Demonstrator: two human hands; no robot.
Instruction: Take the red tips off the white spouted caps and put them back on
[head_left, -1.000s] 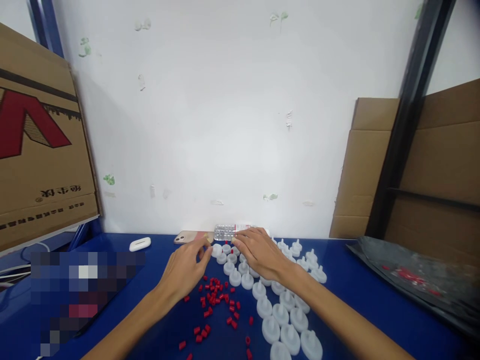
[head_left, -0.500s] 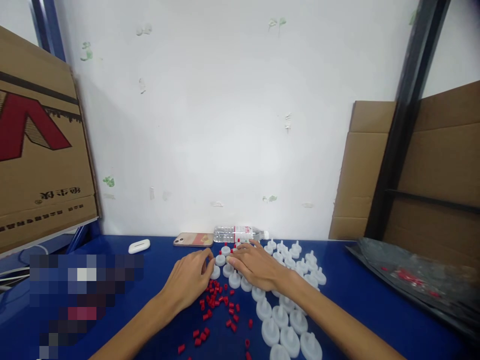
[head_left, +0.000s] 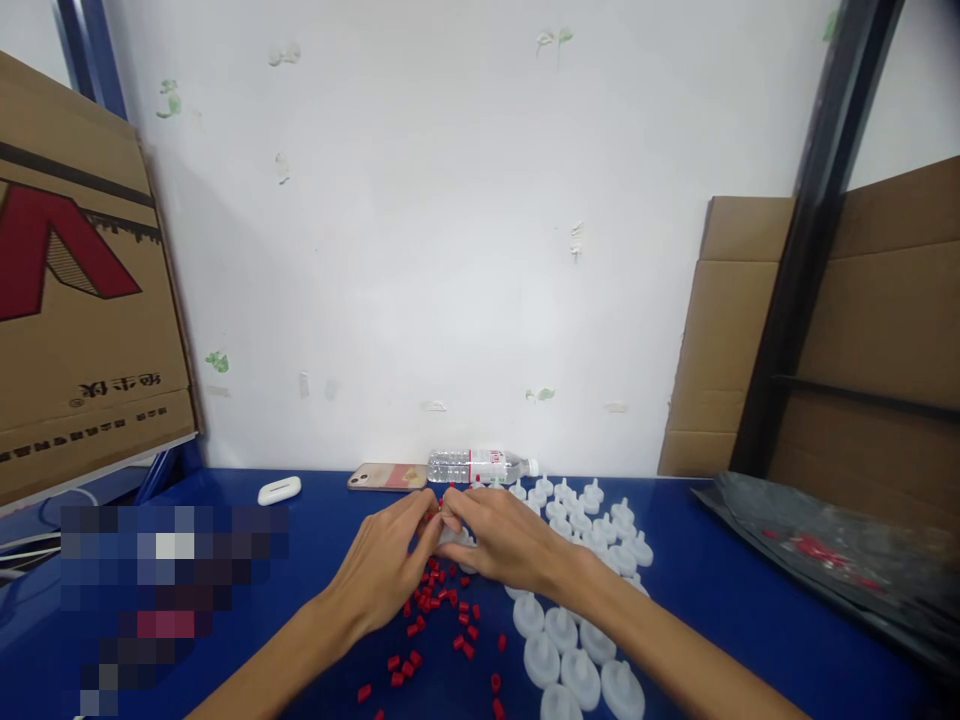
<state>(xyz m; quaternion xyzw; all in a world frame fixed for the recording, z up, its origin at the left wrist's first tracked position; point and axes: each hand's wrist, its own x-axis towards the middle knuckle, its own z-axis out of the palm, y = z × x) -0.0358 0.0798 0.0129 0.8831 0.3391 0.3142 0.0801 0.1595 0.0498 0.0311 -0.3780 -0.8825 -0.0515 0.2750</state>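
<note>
Item: one white stemmed piece [head_left: 454,538], between your two hands, partly hidden; clock directions run from it.
Left hand [head_left: 379,548], 9 o'clock: thumb and fingers curled towards the piece; whether they pinch anything cannot be told.
Right hand [head_left: 514,535], 3 o'clock: fingers bent, thumb low beside the piece; grip likewise hidden.
Handling note: you would likely do best to steady the base, keep the stem upright and press evenly along its line.
Loose red caps [head_left: 426,603], 6 o'clock: scattered on the blue desk [head_left: 712,600].
Other white pieces [head_left: 561,628], 2 to 5 o'clock: grouped, many bare-stemmed.
Bottle [head_left: 487,465], 1 o'clock: on its side.
Phone [head_left: 386,476], 10 o'clock: lying flat.
</note>
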